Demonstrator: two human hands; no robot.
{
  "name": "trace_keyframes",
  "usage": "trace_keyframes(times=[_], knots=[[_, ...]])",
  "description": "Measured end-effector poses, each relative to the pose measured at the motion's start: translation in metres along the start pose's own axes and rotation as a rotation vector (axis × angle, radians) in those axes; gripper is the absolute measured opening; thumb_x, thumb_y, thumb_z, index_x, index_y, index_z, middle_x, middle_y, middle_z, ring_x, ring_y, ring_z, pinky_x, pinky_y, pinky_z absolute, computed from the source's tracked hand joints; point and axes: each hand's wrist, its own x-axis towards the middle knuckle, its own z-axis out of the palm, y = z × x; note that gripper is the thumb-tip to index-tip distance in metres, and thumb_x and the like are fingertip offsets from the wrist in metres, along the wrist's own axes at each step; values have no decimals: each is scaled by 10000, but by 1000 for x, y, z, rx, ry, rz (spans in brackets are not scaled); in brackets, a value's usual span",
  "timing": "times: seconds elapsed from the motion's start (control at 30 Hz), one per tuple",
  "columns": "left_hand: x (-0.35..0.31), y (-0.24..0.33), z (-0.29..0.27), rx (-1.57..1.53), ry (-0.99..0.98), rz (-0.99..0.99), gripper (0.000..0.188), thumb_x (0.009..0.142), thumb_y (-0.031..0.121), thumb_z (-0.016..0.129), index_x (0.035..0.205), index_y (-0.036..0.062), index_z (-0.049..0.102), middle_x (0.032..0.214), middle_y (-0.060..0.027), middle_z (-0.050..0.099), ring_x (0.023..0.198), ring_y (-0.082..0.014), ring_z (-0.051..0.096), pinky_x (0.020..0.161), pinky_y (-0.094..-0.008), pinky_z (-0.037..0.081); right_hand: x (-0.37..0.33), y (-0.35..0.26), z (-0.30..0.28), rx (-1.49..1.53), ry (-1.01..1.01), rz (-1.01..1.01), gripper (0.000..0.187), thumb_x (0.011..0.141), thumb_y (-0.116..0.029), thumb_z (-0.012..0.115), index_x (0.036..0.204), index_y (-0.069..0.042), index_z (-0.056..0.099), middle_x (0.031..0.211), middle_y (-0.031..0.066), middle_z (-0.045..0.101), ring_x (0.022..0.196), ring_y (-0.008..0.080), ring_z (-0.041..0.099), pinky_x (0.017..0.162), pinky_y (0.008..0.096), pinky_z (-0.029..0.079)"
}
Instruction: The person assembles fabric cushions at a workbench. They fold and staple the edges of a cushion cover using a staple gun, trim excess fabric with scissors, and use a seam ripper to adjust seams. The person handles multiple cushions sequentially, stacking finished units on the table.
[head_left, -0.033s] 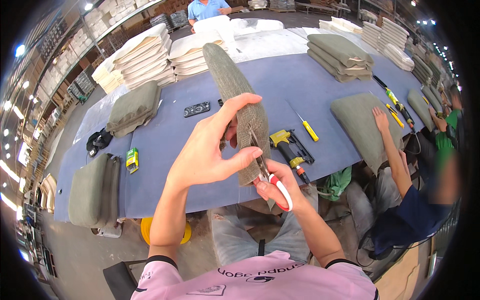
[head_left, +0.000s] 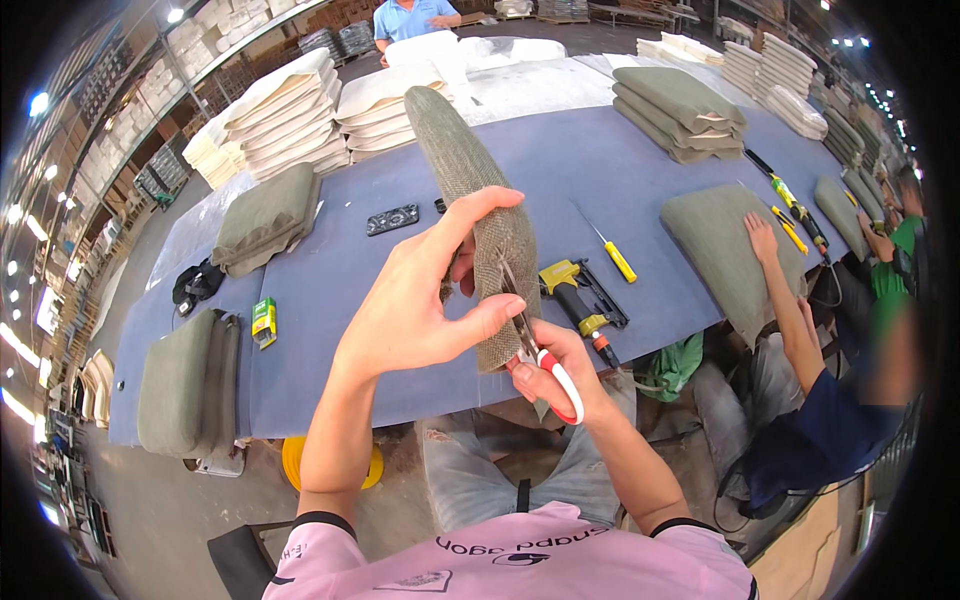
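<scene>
A grey-green fabric-covered cushion (head_left: pixel 462 150) stands tilted on its edge in front of me, above the table. My left hand (head_left: pixel 425 285) is closed round its near part, the thumb pressing on the fabric beside the blades. In my right hand (head_left: pixel 562 372) is a pair of scissors (head_left: pixel 563 386) with red and white handles. Their metal blades point up and away from me and lie against the cushion's narrow side. Whether the tips are in the cloth I cannot tell. Just right of the scissors lies a yellow and black staple gun (head_left: pixel 585 300).
On the blue-covered table (head_left: pixel 350 310) are a yellow-handled screwdriver (head_left: pixel 620 262), a dark phone (head_left: pixel 392 219), a green and yellow box (head_left: pixel 264 322) and folded grey-green stacks (head_left: pixel 268 215). Pale pads (head_left: pixel 285 110) are piled behind. At right, a co-worker's hand (head_left: pixel 762 238) rests on another cushion (head_left: pixel 715 250).
</scene>
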Motion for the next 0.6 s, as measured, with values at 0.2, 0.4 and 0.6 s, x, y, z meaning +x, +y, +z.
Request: trace_keyframes(times=[0.2,0.4,0.6], knots=[[13,0,6,-36,5,-25,842,752,202,839,1526,85,528,1130,-29,636,803,-143,480,698,-284,412,3,-8,0,-233,81,-90,220,955,-167,780,937,-25,612,695,-4,550,663,81,496,597,284,433],[23,1,9,-33,-21,5,823,764,202,836,1522,93,534,1021,-34,615,753,-145,481,669,-292,427,7,-27,5,-365,169,-58,108,881,-60,721,905,4,638,678,88,628,614,123,581,598,312,492],[25,1,11,-51,-49,6,801,784,193,836,1521,100,535,862,-16,545,699,-138,442,655,-301,426,-1,-23,-6,-405,138,-109,46,862,-16,671,870,13,637,660,99,618,578,128,587,568,303,470]])
